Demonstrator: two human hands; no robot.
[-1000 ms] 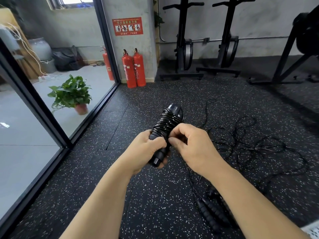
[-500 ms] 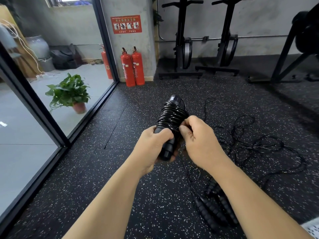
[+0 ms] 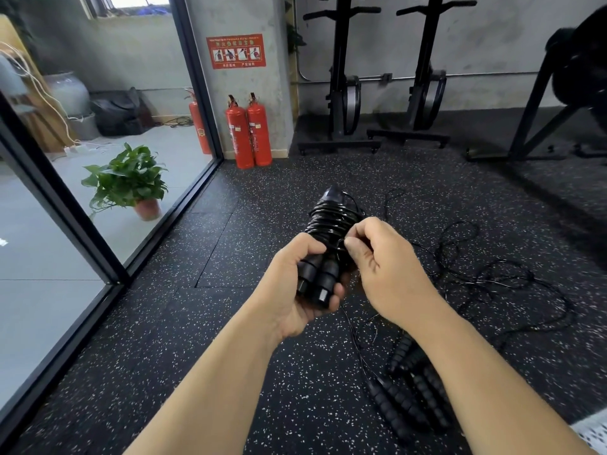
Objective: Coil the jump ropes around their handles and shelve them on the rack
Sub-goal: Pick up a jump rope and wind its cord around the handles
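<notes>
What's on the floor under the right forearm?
Ribbed black jump rope handles lie there on the speckled floor, with thin loose cord trailing away. The right forearm covers part of the pile, so how many handles there are cannot be told.

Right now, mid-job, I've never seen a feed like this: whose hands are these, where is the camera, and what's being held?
There is no machine: one camera, worn on a person's head, looks down at their bare arms. The left hand grips two black jump-rope handles, side by side, with cord coiled round their upper part. The right hand pinches the cord at the coil. On the speckled floor lie loose tangled ropes and more handles.
</notes>
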